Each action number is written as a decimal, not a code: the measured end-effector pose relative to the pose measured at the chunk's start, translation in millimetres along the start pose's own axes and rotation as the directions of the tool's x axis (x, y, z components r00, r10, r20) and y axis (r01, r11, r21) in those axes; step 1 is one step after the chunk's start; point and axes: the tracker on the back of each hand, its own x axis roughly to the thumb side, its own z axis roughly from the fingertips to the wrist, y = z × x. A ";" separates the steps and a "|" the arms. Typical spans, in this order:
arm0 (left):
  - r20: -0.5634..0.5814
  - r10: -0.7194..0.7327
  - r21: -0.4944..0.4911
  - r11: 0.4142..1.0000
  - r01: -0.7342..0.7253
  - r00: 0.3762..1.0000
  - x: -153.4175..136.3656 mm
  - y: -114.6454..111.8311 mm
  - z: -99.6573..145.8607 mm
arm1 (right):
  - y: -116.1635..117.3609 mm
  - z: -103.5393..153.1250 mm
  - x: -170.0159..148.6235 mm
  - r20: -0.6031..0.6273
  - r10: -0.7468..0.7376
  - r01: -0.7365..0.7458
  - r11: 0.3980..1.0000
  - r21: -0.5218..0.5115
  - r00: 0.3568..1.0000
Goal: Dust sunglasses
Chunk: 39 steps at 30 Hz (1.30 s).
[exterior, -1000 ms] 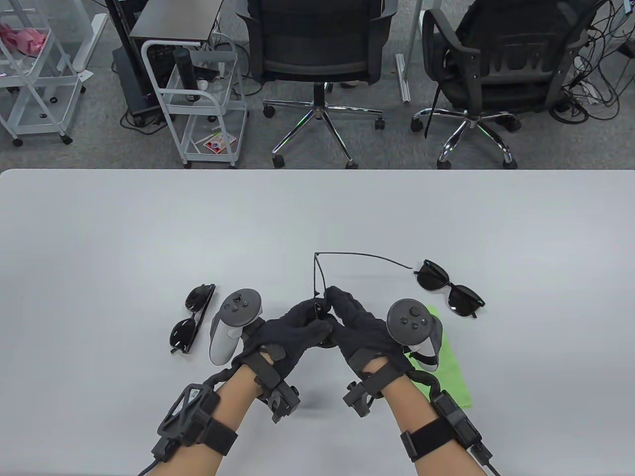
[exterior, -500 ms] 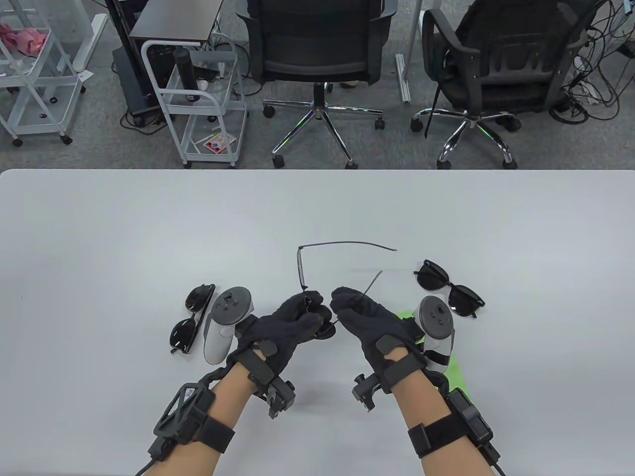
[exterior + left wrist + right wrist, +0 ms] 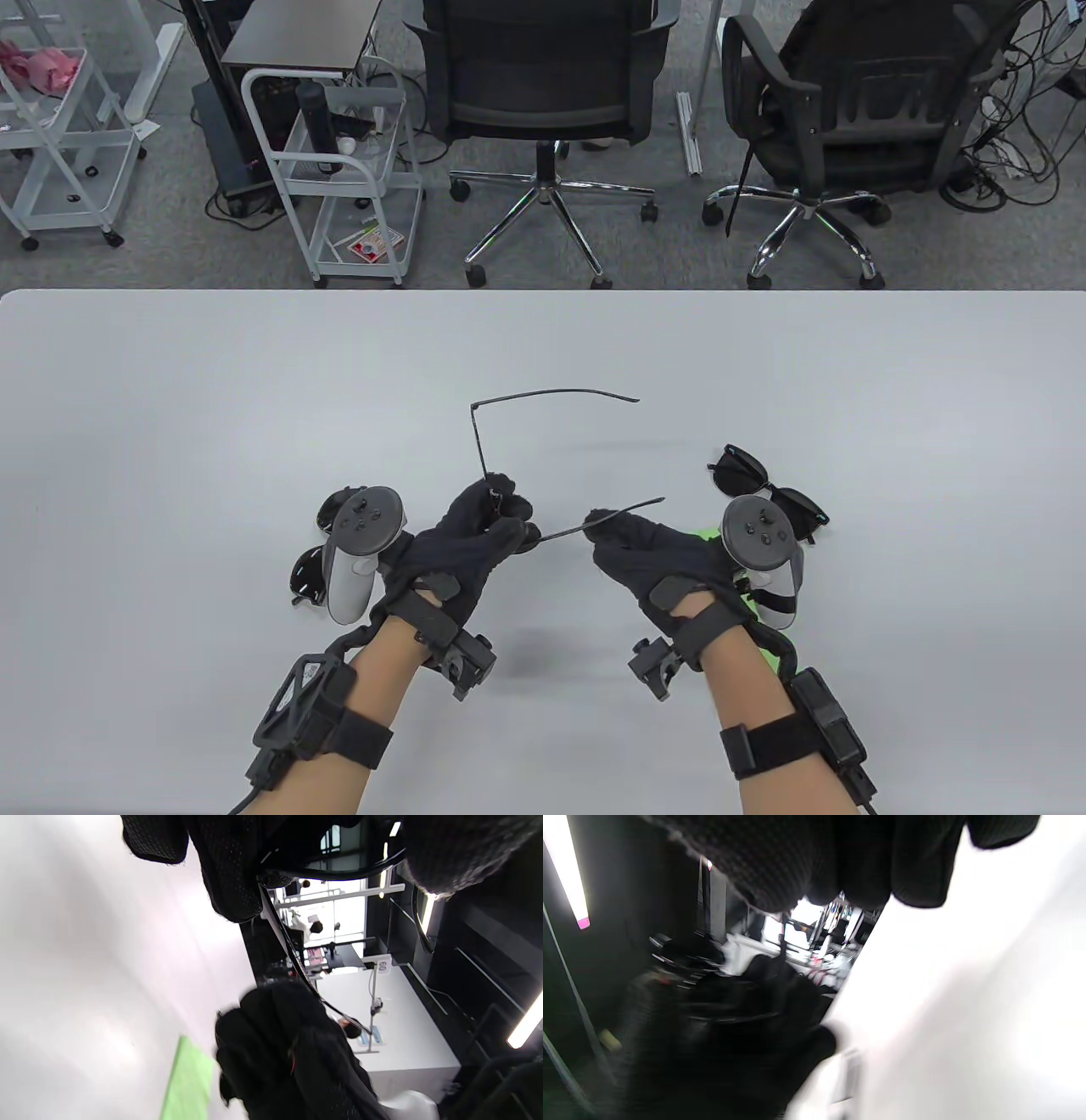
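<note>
2 hands hold thin-framed sunglasses point(image 3: 501, 475) above the counter point(image 3: 170, 407): left hand point(image 3: 475, 535) grips the front, right hand point(image 3: 645, 552) pinches a temple. Either side of them lie 2 other sunglasses point(image 3: 768, 492), right of them a green cloth point(image 3: 704, 536).

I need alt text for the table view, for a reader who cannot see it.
Two gloved hands hold a pair of sunglasses above a white table: the left hand grips the frame, the right hand one temple arm. Two more pairs and a green cloth lie beside them.
</note>
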 end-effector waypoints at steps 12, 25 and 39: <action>-0.016 -0.136 0.118 0.984 0.137 0.991 -0.7 13.2 1.6 | -6.2 8.4 -57.4 -0.063 0.837 -0.746 0.517 0.420 0.544; -0.002 -0.419 0.207 0.888 0.410 0.908 14.5 4.3 6.2 | -12.8 5.4 -62.6 -0.073 0.770 -0.767 0.638 0.063 0.634; -0.028 -0.981 0.498 0.155 0.853 0.194 55.6 -44.6 24.9 | -33.5 4.4 -45.9 0.112 -0.254 0.257 0.966 -0.017 0.961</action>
